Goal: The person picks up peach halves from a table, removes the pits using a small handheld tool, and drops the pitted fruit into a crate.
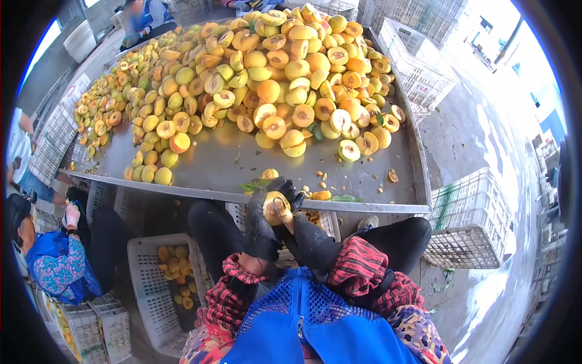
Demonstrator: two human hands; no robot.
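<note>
Both my hands wear dark gloves and meet in front of my chest, at the near edge of the metal table [224, 162]. A cut yellow fruit half [276, 208] with its inside facing up rests in my left hand [271, 213]. My right hand [297, 219] is closed at the fruit's right side, around a light-coloured slim thing too small to make out. Just beyond my hands, a small yellow fruit piece [270, 174] and green leaves lie on the table. A large heap of halved yellow-orange fruit [267, 79] covers its far part.
A white crate with fruit [160, 285] stands on the floor at my left. Another crate [470, 218] stands at the right, beyond my knee. Co-workers sit at the left [60, 261] and behind the table [148, 18]. Stacked crates [415, 64] stand at the table's far right.
</note>
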